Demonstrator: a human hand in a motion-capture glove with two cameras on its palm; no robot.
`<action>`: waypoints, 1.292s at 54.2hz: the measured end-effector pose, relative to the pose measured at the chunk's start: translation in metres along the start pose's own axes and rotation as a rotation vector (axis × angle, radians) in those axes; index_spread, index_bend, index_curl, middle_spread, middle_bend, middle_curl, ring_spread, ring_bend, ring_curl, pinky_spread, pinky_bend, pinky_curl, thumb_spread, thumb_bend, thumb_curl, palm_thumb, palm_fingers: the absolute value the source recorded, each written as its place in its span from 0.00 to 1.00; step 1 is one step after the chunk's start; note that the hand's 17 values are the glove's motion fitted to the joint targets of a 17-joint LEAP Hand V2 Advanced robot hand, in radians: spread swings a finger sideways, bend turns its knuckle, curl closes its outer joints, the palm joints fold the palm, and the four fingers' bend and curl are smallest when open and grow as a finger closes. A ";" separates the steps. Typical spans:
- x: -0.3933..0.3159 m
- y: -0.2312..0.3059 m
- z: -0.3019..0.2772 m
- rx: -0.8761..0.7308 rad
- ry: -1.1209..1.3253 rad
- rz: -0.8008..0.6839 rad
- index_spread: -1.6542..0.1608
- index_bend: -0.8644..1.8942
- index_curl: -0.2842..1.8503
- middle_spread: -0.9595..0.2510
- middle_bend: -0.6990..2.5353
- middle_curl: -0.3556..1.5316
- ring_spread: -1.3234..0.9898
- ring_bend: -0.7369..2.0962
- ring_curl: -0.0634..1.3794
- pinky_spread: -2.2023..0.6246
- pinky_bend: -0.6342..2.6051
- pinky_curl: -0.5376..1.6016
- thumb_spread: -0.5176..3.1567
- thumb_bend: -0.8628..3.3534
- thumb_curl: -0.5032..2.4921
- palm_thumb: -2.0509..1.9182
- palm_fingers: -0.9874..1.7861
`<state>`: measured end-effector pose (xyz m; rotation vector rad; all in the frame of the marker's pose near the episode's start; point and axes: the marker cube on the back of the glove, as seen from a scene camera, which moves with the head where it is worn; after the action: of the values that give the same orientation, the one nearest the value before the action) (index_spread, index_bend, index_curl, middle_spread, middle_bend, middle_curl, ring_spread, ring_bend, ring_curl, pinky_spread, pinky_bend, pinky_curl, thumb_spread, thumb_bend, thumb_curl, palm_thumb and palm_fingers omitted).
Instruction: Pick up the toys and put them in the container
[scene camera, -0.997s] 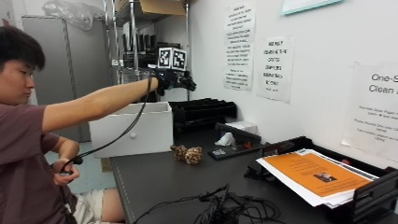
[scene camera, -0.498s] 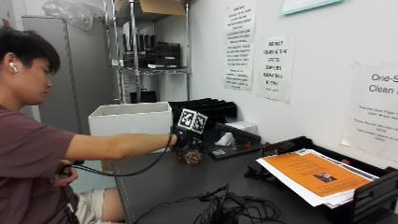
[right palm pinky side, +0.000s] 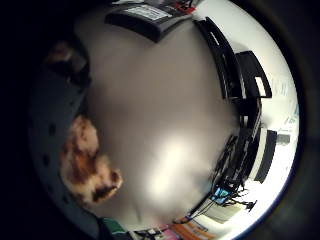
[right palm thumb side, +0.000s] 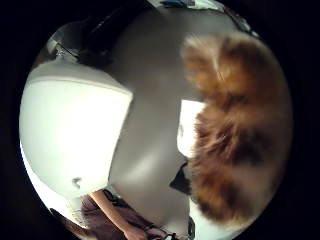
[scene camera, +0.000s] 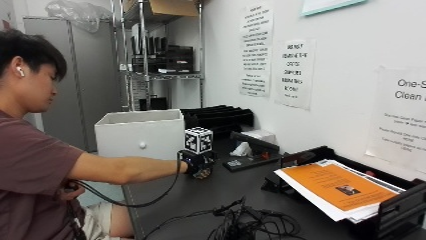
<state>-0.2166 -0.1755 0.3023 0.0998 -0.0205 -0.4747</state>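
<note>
Brown furry toy (right palm thumb side: 235, 130) under gloved right hand (scene camera: 198, 165), beside white container (scene camera: 141, 134) at bench's (scene camera: 219, 195) far edge. Finger state: cannot tell. Grasp step; next lift into container.

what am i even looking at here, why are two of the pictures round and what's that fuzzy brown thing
No robot here: a person sits at a dark table wearing a black glove on the right hand. The square picture comes from a camera beside the table. The two round ones come from small wide-angle cameras on that hand's palm, one by the thumb, one by the little finger, looking out at whatever the hand is over. The fuzzy brown thing is a plush toy, very close to the palm; whether the fingers hold it cannot be seen. A white container stands beside the hand. Further along lie tangled cables and a tray of papers with an orange sheet on top.
</note>
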 end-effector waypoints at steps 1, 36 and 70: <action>0.001 0.002 -0.001 0.002 0.004 0.004 0.76 0.50 0.30 0.57 0.42 0.41 0.45 0.51 0.38 0.70 0.41 0.38 0.48 0.24 0.31 0.61 0.73; -0.008 0.050 -0.267 0.089 0.027 0.070 0.79 0.70 0.49 0.59 0.56 0.57 0.40 0.63 0.51 0.66 0.48 0.46 0.33 0.22 0.43 0.65 0.75; -0.256 0.009 -0.359 0.147 0.032 -0.261 0.80 0.70 0.54 0.61 0.57 0.60 0.41 0.65 0.52 0.66 0.48 0.48 0.29 0.21 0.50 0.66 0.74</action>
<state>-0.4251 -0.0174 -0.0527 0.2567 -0.0114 -0.7325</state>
